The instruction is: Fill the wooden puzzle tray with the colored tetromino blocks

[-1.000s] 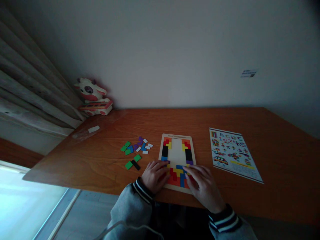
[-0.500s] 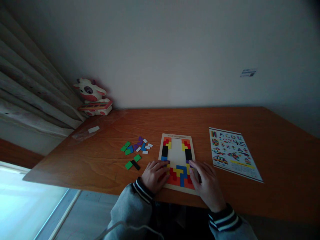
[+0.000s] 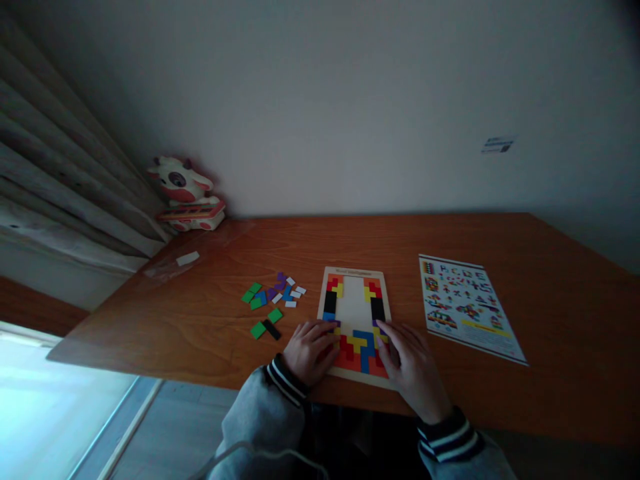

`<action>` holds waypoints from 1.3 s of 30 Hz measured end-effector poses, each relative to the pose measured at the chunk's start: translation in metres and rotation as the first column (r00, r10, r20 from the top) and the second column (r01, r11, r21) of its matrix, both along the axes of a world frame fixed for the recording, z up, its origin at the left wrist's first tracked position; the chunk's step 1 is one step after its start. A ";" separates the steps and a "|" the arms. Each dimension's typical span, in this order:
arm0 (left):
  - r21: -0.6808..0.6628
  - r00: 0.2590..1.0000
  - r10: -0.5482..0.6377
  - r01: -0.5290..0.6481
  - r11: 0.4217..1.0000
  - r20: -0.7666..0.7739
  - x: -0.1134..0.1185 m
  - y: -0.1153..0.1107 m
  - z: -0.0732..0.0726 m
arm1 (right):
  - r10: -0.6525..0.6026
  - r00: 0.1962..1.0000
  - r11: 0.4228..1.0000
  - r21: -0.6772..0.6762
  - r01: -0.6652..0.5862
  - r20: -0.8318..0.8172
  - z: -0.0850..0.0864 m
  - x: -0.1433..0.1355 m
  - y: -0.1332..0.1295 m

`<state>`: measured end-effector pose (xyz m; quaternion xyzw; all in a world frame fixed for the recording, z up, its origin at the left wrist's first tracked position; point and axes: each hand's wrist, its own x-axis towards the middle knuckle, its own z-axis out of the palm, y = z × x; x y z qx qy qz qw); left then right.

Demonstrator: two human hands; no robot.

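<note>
A wooden block-puzzle board (image 3: 353, 300) lies flat on the table, with coloured tiles along both sides and the near end. Its bare middle shows pale wood. My left hand (image 3: 310, 352) rests on the lower left edge, fingers loosely stretched over the tiles by a purple piece. On the opposite edge, my right hand (image 3: 414, 370) has its index fingertip at a purple tile (image 3: 375, 323), the thumb held apart lower down. Both hands hide some tiles beneath them. A blue tile (image 3: 365, 338) sits among yellow and red ones between the hands.
Loose tiles lie left of the board: green (image 3: 258, 330), black (image 3: 271, 329), white (image 3: 291, 305) and purple. A printed pattern sheet (image 3: 465, 307) lies to the right. Farther left are a clear plastic bag (image 3: 170, 268) and a cow-shaped toy keyboard (image 3: 193, 215). A cable (image 3: 265, 455) crosses my left sleeve.
My right index finger and thumb have shifted very slightly left along the board's right edge. My left hand and the tiles look the same.
</note>
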<state>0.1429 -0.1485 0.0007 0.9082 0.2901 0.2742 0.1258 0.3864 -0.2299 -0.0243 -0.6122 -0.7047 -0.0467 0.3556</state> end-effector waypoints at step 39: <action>-0.006 1.000 0.002 -0.002 1.000 -0.002 0.000 -0.001 0.002 | 0.038 0.999 0.997 -0.069 -0.039 -0.014 0.004 0.000 0.000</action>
